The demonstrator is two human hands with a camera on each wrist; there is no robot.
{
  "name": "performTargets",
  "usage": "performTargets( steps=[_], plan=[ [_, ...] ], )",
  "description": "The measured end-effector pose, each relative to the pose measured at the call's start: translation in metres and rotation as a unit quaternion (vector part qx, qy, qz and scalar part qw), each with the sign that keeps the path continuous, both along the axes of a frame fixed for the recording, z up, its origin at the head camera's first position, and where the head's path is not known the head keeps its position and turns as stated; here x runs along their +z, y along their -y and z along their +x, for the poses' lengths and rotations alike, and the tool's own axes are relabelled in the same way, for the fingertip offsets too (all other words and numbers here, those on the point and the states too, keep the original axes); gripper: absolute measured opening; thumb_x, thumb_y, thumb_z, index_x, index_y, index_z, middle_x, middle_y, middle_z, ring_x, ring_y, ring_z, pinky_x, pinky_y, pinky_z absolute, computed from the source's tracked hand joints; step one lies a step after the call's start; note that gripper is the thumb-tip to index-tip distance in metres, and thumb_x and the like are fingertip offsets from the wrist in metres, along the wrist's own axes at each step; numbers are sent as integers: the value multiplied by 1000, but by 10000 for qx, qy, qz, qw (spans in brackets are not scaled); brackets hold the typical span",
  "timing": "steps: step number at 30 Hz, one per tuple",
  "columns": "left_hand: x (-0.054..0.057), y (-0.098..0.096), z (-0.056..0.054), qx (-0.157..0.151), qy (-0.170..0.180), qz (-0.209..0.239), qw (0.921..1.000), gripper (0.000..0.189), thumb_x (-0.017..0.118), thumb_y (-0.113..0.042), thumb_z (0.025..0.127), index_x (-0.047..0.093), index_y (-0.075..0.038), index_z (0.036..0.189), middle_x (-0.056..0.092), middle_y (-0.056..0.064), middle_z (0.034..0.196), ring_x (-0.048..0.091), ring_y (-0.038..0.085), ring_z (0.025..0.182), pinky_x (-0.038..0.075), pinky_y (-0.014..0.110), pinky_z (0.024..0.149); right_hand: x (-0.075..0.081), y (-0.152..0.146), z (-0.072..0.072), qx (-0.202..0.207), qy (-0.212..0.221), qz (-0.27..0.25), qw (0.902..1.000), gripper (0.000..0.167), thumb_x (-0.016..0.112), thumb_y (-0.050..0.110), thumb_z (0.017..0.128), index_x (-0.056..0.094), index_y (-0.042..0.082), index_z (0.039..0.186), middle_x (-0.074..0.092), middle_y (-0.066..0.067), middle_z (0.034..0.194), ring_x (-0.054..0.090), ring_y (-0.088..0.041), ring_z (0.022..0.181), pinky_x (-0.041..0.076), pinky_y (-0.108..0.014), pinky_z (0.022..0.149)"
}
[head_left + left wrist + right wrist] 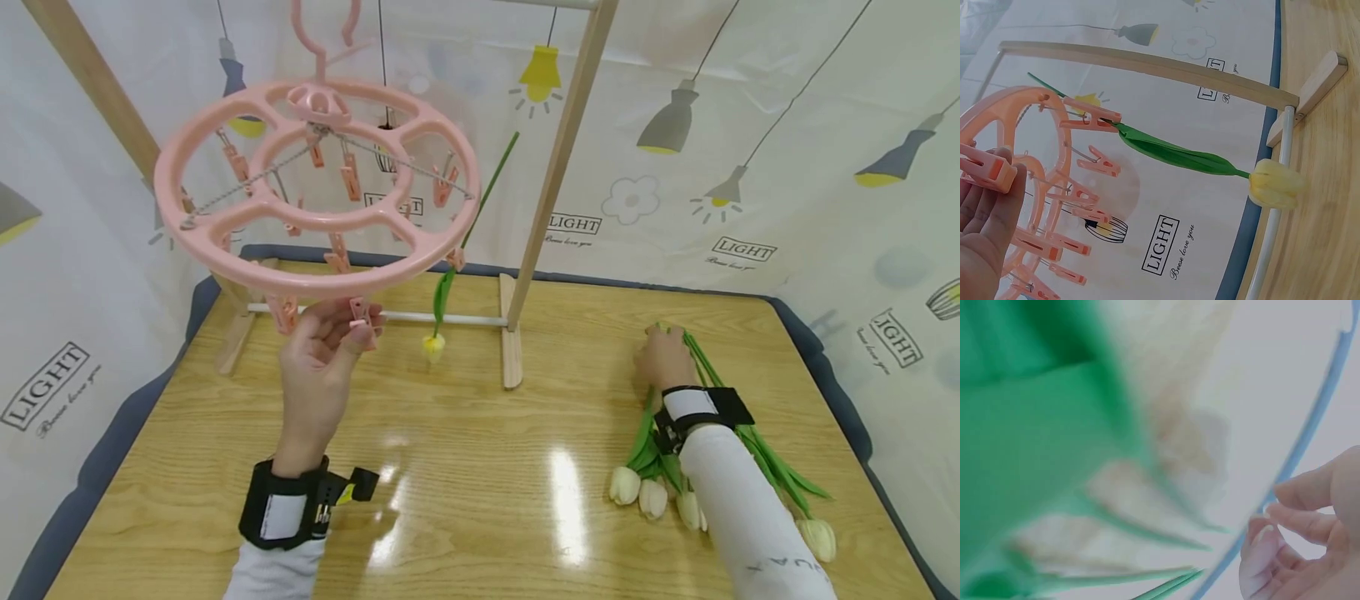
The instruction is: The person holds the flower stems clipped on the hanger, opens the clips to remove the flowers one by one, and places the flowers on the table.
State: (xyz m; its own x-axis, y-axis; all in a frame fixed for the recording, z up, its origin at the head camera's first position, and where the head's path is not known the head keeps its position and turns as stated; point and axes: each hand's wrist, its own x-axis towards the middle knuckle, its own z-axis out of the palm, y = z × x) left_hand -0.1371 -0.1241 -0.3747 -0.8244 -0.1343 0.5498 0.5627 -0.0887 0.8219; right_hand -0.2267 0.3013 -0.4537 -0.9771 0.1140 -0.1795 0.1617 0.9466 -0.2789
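In the head view my left hand pinches a pink clothespin hanging from the front rim of a round pink drying hanger. The left wrist view shows this clothespin against the fingers. Another clip on the hanger grips a tulip by its stem, pale yellow bloom downward. Over on the right side, my right hand is at the stem ends of several white tulips lying on the table. Its fingers are loosely bent in the right wrist view, close by the stem tips, with no stem visible between them.
The hanger hangs by its hook on a wooden stand with a white lower bar and a wooden foot. More pink clips dangle under the ring. Printed cloth walls enclose the wooden table.
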Motion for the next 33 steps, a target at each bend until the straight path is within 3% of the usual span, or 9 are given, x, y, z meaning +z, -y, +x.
performTargets(
  steps=[4, 7, 13, 18, 22, 24, 28, 30, 33],
  plan=[
    [2, 1, 1, -234, -89, 325, 9992, 28, 60, 6, 93, 57, 8, 121, 72, 6, 105, 70, 14, 93, 57, 19, 75, 17, 19, -4, 658, -423, -540, 9955, 38, 42, 6, 97, 56, -12, 128, 60, -36, 113, 53, -30, 65, 40, -34, 54],
    [4, 2, 2, -478, -247, 588, 9968, 29, 59, 9, 93, 57, 9, 122, 71, 8, 105, 71, 14, 93, 58, 20, 76, 30, 39, -7, 1197, -638, -866, 9870, 31, 45, 9, 100, 63, -7, 120, 68, -27, 101, 53, -18, 58, 40, -28, 52],
    [6, 1, 2, -745, -476, 932, 9917, 29, 59, 7, 94, 57, 7, 122, 70, 9, 105, 71, 15, 95, 59, 22, 78, 53, 91, -5, 1803, -1160, -1561, 9642, 24, 52, 17, 102, 68, 4, 115, 71, -15, 98, 61, -23, 77, 45, -31, 64],
    [6, 1, 2, -764, -598, 1012, 9901, 28, 59, 5, 95, 56, 9, 122, 70, 10, 102, 71, 16, 92, 59, 22, 77, 67, 127, -2, 2111, -1734, -2317, 9336, 23, 54, 17, 102, 65, 5, 119, 70, -12, 98, 64, -21, 85, 50, -31, 70],
    [6, 1, 3, -742, -563, 979, 9908, 28, 57, 5, 96, 55, 9, 123, 70, 10, 102, 70, 15, 90, 59, 22, 76, 78, 150, -3, 2360, -1505, -3039, 9107, 36, 56, 20, 102, 54, 10, 136, 67, -11, 112, 65, -23, 100, 55, -38, 84],
    [6, 1, 4, -734, -547, 964, 9911, 28, 57, 4, 96, 55, 9, 124, 70, 10, 102, 70, 15, 89, 59, 22, 76, 85, 160, -4, 2476, -1133, -3532, 8950, 49, 56, 22, 102, 41, 15, 148, 61, -10, 128, 61, -24, 116, 53, -42, 96],
    [4, 2, 4, -710, -526, 951, 9915, 30, 56, 3, 97, 54, 9, 126, 70, 10, 102, 69, 14, 87, 59, 22, 76, 96, 177, -4, 2663, -446, -4674, 8418, 69, 54, 19, 102, 14, 23, 159, 37, -9, 157, 42, -24, 142, 40, -45, 115],
    [3, 2, 3, -714, -515, 963, 9915, 30, 55, 3, 98, 54, 9, 127, 70, 10, 103, 68, 15, 86, 58, 23, 76, 100, 183, -3, 2709, -278, -5144, 8132, 71, 53, 16, 103, 10, 23, 159, 31, -8, 161, 36, -24, 146, 37, -43, 118],
    [2, 3, 3, -726, -518, 961, 9914, 31, 53, 3, 98, 53, 8, 128, 70, 9, 103, 67, 14, 85, 57, 22, 75, 104, 191, -1, 2754, -248, -5609, 7803, 65, 51, 10, 102, 18, 19, 158, 35, -11, 158, 37, -27, 145, 37, -41, 118]
  ],
)
